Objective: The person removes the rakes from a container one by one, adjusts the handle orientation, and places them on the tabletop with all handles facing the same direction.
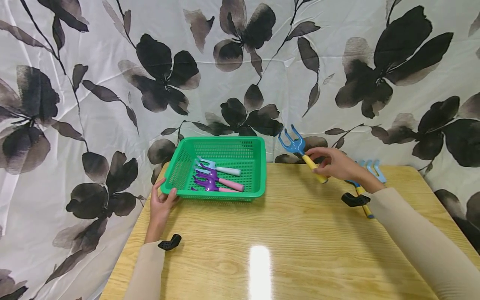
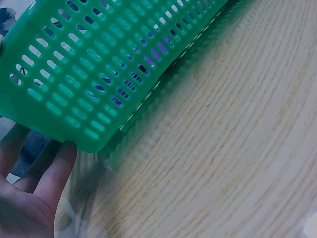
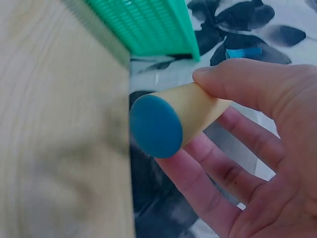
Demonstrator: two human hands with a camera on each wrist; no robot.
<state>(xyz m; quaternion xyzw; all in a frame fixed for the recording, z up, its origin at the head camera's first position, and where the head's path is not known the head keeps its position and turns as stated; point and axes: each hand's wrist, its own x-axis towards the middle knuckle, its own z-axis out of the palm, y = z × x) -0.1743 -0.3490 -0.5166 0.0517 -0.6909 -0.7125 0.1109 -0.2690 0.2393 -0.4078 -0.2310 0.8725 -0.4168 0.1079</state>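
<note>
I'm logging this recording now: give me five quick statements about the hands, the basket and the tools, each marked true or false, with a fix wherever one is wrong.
1. The right hand holds a blue fork by its yellow handle. True.
2. The basket is red. False: the basket is green.
3. The left hand touches the basket at a near corner. True.
4. The purple forks lie on the bare tabletop. False: the purple forks lie inside the basket.
5. All the yellow-handled tools are in the basket. False: one is in the right hand, and another yellow-handled tool lies on the table, partly hidden by the right arm.
</note>
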